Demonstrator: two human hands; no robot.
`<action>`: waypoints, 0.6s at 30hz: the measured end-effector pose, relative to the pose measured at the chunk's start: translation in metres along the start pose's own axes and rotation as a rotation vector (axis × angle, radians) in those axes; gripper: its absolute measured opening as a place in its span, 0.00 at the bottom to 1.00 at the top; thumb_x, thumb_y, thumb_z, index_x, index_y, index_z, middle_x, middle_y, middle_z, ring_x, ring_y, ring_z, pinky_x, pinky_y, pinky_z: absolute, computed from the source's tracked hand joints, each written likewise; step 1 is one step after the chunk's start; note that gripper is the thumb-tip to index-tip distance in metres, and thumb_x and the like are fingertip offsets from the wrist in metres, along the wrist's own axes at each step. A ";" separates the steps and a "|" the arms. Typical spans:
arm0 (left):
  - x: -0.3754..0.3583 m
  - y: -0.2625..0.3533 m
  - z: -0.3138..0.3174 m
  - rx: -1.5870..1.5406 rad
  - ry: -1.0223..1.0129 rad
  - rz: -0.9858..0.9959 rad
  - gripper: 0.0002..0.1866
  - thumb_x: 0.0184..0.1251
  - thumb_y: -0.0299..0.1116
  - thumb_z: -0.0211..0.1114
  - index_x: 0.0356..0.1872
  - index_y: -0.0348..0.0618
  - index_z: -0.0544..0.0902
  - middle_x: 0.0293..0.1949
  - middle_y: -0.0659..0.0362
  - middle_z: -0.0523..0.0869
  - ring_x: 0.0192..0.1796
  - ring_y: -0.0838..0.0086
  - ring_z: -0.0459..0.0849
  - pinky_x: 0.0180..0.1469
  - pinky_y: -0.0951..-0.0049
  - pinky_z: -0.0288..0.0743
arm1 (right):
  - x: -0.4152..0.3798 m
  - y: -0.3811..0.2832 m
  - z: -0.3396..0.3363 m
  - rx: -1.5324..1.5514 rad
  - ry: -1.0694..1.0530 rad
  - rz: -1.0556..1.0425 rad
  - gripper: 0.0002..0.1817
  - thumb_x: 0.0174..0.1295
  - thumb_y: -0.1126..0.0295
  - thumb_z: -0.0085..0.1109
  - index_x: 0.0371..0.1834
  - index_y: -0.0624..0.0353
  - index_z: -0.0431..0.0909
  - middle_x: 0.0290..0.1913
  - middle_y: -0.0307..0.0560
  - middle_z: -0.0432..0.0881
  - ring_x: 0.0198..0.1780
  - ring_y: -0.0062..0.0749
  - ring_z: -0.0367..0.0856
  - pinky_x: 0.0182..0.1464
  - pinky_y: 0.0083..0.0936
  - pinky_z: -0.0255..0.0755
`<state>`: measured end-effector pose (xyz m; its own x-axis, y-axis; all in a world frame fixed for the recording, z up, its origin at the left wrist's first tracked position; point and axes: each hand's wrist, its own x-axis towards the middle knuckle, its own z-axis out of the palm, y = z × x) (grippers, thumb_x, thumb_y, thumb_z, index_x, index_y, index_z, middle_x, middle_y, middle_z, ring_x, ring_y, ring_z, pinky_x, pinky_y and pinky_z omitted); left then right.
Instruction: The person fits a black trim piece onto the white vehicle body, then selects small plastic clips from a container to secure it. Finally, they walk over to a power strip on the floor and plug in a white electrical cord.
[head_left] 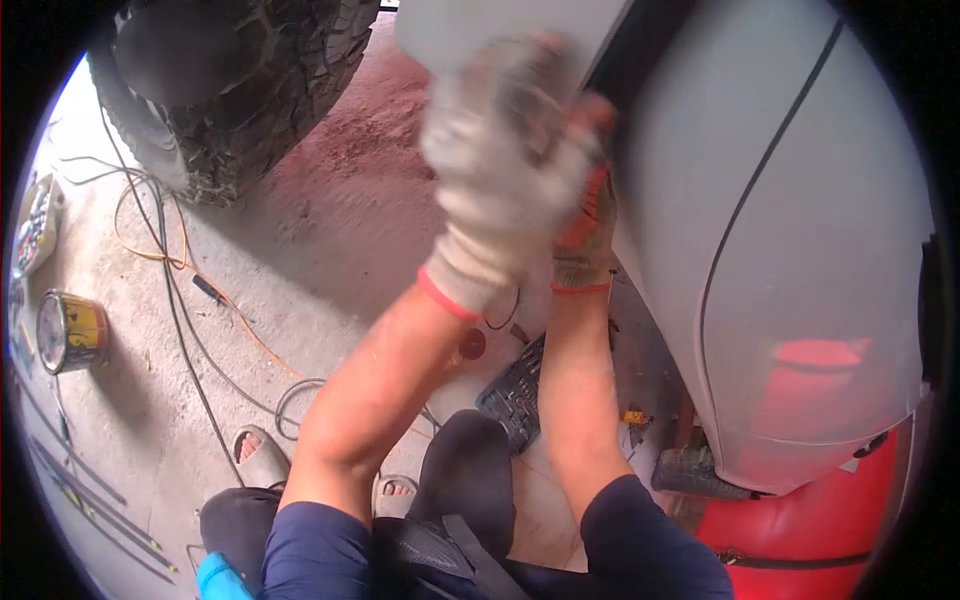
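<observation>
My left hand (490, 180), in a whitish work glove with a red cuff, is raised in front of a pale vehicle panel (440, 25). Motion smears its fingers, so whether they hold anything cannot be made out. Behind it and lower to the right is my right hand (588, 235), gloved too, with orange-red on the glove. The left glove partly covers it, and its fingers are mostly hidden near the dark edge (640, 50) between the panel and the large pale body part (800, 220).
A big treaded tyre (240, 90) stands at upper left. Cables (170, 260) and a paint can (75, 330) are on the concrete floor. A dark tool case (515, 400) lies below my arms. Red bodywork (800, 530) is at lower right.
</observation>
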<state>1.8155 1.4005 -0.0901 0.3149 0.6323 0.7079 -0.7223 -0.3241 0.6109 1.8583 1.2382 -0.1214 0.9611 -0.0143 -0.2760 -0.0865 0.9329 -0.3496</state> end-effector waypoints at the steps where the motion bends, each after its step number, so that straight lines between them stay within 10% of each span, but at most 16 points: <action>1: 0.009 0.002 0.003 0.007 0.003 0.008 0.35 0.55 0.46 0.82 0.63 0.43 0.80 0.54 0.47 0.83 0.55 0.53 0.83 0.59 0.55 0.77 | -0.004 0.005 0.000 -0.399 -0.377 -0.172 0.28 0.75 0.54 0.62 0.75 0.47 0.70 0.69 0.45 0.79 0.64 0.40 0.80 0.56 0.50 0.84; 3: 0.018 0.008 0.006 -0.304 0.421 -0.271 0.19 0.76 0.35 0.69 0.62 0.39 0.83 0.53 0.50 0.89 0.50 0.75 0.87 0.52 0.74 0.84 | -0.006 0.001 0.002 -0.855 -0.816 -0.314 0.30 0.75 0.49 0.60 0.77 0.41 0.68 0.73 0.38 0.76 0.73 0.42 0.75 0.59 0.62 0.81; 4: 0.018 0.010 -0.001 -0.295 0.427 -0.289 0.19 0.76 0.35 0.69 0.62 0.39 0.83 0.53 0.50 0.89 0.50 0.75 0.87 0.52 0.74 0.84 | -0.004 -0.002 0.002 -0.867 -0.802 -0.301 0.30 0.75 0.49 0.60 0.77 0.41 0.68 0.73 0.38 0.76 0.73 0.42 0.75 0.59 0.62 0.81; 6: 0.013 0.009 -0.022 -0.700 0.332 -0.974 0.26 0.82 0.49 0.61 0.67 0.40 0.81 0.59 0.46 0.86 0.55 0.68 0.87 0.59 0.68 0.83 | -0.002 -0.001 -0.001 -0.836 -0.822 -0.242 0.32 0.74 0.46 0.61 0.78 0.42 0.68 0.73 0.36 0.75 0.74 0.42 0.71 0.72 0.63 0.68; 10: -0.057 -0.013 -0.022 -0.418 -0.137 -0.951 0.32 0.60 0.39 0.82 0.62 0.34 0.80 0.53 0.56 0.87 0.54 0.73 0.83 0.56 0.70 0.79 | -0.017 0.006 0.016 -0.828 -0.744 -0.283 0.36 0.71 0.44 0.63 0.78 0.43 0.67 0.75 0.39 0.73 0.74 0.47 0.70 0.73 0.66 0.66; 13: -0.096 -0.018 0.002 -0.709 -0.245 -1.097 0.28 0.63 0.34 0.79 0.62 0.35 0.80 0.50 0.59 0.89 0.51 0.75 0.83 0.54 0.73 0.78 | -0.026 -0.002 0.033 -0.839 -0.778 -0.011 0.38 0.69 0.49 0.69 0.77 0.54 0.66 0.73 0.45 0.73 0.72 0.47 0.70 0.77 0.57 0.61; 15: -0.089 -0.017 0.015 -0.836 -0.186 -1.083 0.27 0.64 0.32 0.78 0.62 0.36 0.80 0.48 0.59 0.89 0.50 0.76 0.84 0.54 0.73 0.78 | -0.008 -0.022 0.034 -1.543 -0.736 -1.019 0.32 0.66 0.62 0.69 0.69 0.64 0.68 0.66 0.48 0.72 0.68 0.46 0.70 0.79 0.45 0.56; 18: -0.092 -0.021 0.032 -1.046 -0.136 -1.098 0.25 0.68 0.34 0.76 0.63 0.39 0.80 0.50 0.61 0.89 0.50 0.75 0.85 0.52 0.73 0.78 | 0.009 -0.054 0.053 -1.687 -0.821 -1.308 0.26 0.61 0.74 0.64 0.62 0.68 0.68 0.60 0.50 0.72 0.64 0.48 0.70 0.78 0.37 0.52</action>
<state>1.8214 1.3270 -0.1566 0.9801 0.1339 0.1465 -0.1793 0.9141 0.3638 1.8859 1.2067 -0.0572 0.4893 0.3523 0.7978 0.8176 -0.5037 -0.2791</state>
